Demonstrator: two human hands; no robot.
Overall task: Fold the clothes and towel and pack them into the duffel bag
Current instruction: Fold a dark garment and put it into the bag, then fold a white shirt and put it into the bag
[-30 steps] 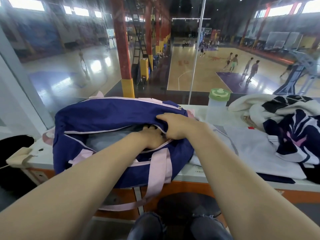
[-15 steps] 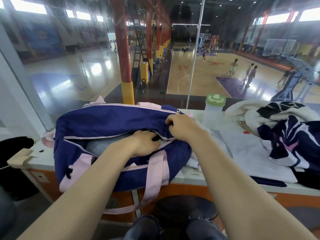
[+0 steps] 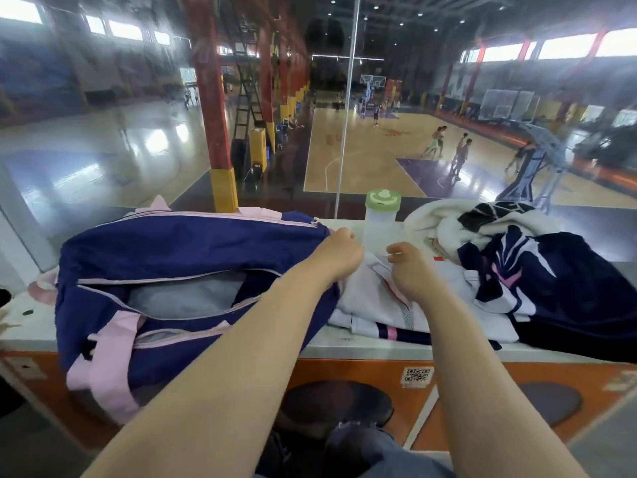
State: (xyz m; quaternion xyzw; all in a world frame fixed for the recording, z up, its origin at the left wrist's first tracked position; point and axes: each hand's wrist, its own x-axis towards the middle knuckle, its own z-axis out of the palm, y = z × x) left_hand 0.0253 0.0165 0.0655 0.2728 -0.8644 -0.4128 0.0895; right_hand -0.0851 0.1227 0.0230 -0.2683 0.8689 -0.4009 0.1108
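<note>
1. One worktop (image 3: 344, 345) is carrying everything; the unzipped duffel bag (image 3: 179, 257) is sitting at its left end with something pale grey lying inside.
2. The dark patterned garment (image 3: 551, 277) and cream towel (image 3: 437, 219) are lying unfolded at the right end, so packing seems barely started.
3. The white garment (image 3: 365, 298) is lying beside the bag; folding it looks next.
4. The left hand (image 3: 339, 253) is gripping the bag's right end; the right hand (image 3: 408, 267) is hovering loosely curled, grasping nothing.
</note>
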